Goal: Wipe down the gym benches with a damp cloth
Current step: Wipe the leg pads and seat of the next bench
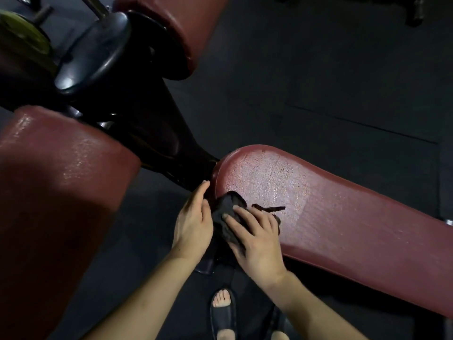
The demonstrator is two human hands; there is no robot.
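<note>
Step in hand: wiping the red bench pad (343, 217), near end. Black cloth (226, 212) at pad's edge, pressed flat under right hand (257, 239), fingers straight. Left hand (193, 224) relaxed, holding nothing. Next likely needs a stroke along the pad's length

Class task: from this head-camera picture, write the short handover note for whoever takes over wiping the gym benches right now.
Right hand: flat, pressing the dark cloth on the near end of the red bench pad.
Left hand: open beside the pad's end, fingers touching the cloth's edge.
Done: a glossy, apparently wet patch shows on that pad's rounded end.
Left: the pad's far stretch and the upper red pad; the left red pad looks glossy, so check it.
</note>
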